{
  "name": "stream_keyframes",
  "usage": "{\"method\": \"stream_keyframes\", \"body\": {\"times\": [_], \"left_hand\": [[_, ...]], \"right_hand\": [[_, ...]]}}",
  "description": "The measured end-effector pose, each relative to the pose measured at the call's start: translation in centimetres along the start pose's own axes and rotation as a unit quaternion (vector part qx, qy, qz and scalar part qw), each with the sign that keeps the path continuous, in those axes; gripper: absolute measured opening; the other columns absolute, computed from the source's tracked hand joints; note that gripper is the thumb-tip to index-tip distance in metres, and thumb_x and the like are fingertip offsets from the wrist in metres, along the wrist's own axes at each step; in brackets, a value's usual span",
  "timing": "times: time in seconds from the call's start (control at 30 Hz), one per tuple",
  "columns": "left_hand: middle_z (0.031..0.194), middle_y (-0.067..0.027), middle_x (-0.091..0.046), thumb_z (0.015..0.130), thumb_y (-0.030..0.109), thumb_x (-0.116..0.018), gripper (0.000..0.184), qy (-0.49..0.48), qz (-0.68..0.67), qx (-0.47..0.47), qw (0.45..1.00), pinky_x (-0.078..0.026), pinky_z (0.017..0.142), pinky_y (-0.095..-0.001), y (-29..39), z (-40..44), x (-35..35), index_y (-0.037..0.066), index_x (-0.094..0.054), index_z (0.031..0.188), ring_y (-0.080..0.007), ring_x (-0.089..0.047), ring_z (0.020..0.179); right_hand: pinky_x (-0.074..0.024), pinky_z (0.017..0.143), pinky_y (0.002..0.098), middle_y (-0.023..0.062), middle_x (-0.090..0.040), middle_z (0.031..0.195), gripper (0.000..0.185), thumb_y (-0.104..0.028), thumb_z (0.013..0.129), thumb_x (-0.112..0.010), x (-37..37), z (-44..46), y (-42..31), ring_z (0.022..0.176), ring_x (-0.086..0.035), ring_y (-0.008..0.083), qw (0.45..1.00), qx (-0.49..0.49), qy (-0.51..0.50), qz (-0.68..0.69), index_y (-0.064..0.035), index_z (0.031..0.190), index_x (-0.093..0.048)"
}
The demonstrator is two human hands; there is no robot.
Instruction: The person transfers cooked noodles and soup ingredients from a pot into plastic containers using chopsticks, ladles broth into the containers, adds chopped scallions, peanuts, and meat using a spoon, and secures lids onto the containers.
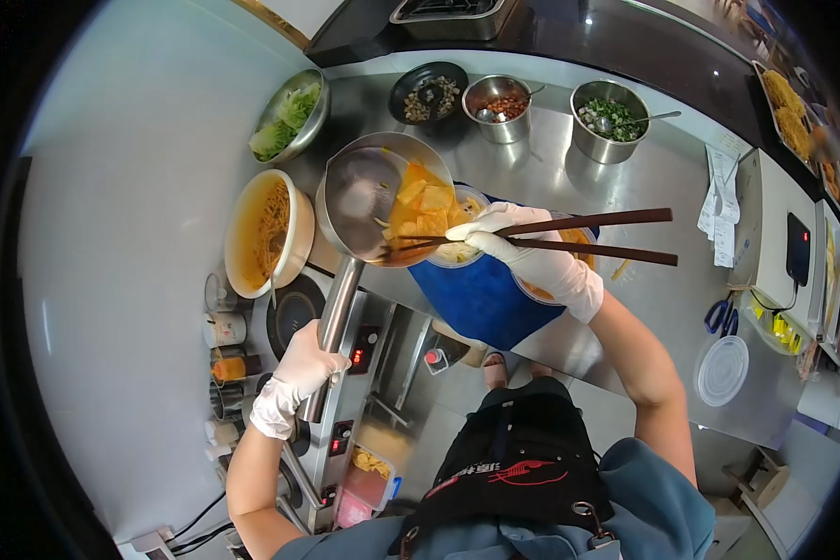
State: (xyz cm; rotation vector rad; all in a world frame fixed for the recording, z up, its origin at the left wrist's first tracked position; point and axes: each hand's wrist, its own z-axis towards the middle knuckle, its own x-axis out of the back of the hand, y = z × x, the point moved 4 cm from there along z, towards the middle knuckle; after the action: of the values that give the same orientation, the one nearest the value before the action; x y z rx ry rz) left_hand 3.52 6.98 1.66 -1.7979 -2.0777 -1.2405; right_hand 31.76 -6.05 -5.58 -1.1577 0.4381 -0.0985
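My left hand [301, 371], in a white glove, is wrapped round the long handle of a steel saucepan [353, 201]. The pan is tilted to the right, and yellow-orange sheets of food [422, 203] lie against its right side. Between the gloved fingers of my right hand [532, 250] is a pair of dark wooden chopsticks [621, 219], their tips in the pan among the food. Partly hidden under the pan's right edge and my right hand is a round tub [474, 195] with pale contents. A second tub [588, 233] with orange contents shows behind my wrist. Both stand by a blue cloth [495, 303].
Bowls of lettuce [294, 117] and noodles in broth [294, 224] are at the left. Along the back stand a black bowl [429, 70], a nut pot [509, 129] and a chopped-greens pot [609, 145]. Blue scissors [721, 317] and a clear lid [722, 371] lie right. A hob [294, 308] is below.
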Motion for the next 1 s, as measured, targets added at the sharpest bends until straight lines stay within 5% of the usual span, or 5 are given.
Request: {"method": "stream_keyframes", "body": {"times": [0.17,0.33,0.47,0.53,1.0], "left_hand": [[0.071,-0.0075,-0.056,0.069,-0.001,-0.067,0.029,0.009,0.015,-0.011,1.0,-0.046,0.054,-0.029,-0.1,0.0,0.4,-0.004,-0.051,0.093,-0.0157,-0.057,0.057],[0.071,-0.0082,-0.056,0.068,0.0,-0.067,0.029,0.004,0.026,0.003,1.0,-0.047,0.055,-0.0298,0.5,-0.1,0.6,-0.004,-0.05,0.092,-0.0162,-0.058,0.06],[0.072,-0.0094,-0.056,0.068,0.0,-0.067,0.031,0.009,0.034,-0.001,0.999,-0.047,0.056,-0.0297,0.1,0.0,0.9,-0.006,-0.05,0.093,-0.017,-0.058,0.06],[0.073,-0.0097,-0.056,0.068,0.0,-0.067,0.032,0.014,0.036,-0.008,0.999,-0.047,0.056,-0.0298,0.1,0.0,1.0,-0.006,-0.05,0.094,-0.0173,-0.058,0.06],[0.071,-0.0061,-0.052,0.068,0.0,-0.07,0.036,0.024,0.061,-0.03,0.997,-0.046,0.052,-0.0289,0.3,-0.4,1.3,-0.006,-0.049,0.098,-0.015,-0.056,0.056]], "right_hand": [[-0.0476,0.074,0.0246,0.0055,-0.066,0.089,0.016,-0.002,0.085,-0.066,0.2,1.0,-1.6,0.081,-0.06,0.0131,0.996,0.08,0.02,-0.037,-0.0022,0.101,-0.071],[-0.0478,0.073,0.0245,0.007,-0.064,0.092,0.019,-0.003,0.085,-0.067,-0.5,1.1,-0.8,0.081,-0.059,0.0132,0.999,0.035,-0.02,0.019,-0.0038,0.104,-0.071],[-0.0489,0.075,0.0247,0.0072,-0.065,0.093,0.019,-0.004,0.085,-0.067,0.1,1.7,-1.9,0.085,-0.062,0.0154,0.996,0.024,0.006,-0.083,-0.0078,0.103,-0.072],[-0.0493,0.077,0.0258,0.0079,-0.066,0.096,0.019,-0.004,0.085,-0.067,0.2,3.1,-2.7,0.087,-0.063,0.0169,0.972,0.103,0.044,-0.205,-0.0081,0.103,-0.072],[-0.0478,0.074,0.0243,0.0068,-0.068,0.089,0.014,-0.002,0.085,-0.065,0.5,3.8,-1.4,0.083,-0.061,0.0129,0.977,0.147,0.115,-0.098,-0.0037,0.096,-0.072]]}}
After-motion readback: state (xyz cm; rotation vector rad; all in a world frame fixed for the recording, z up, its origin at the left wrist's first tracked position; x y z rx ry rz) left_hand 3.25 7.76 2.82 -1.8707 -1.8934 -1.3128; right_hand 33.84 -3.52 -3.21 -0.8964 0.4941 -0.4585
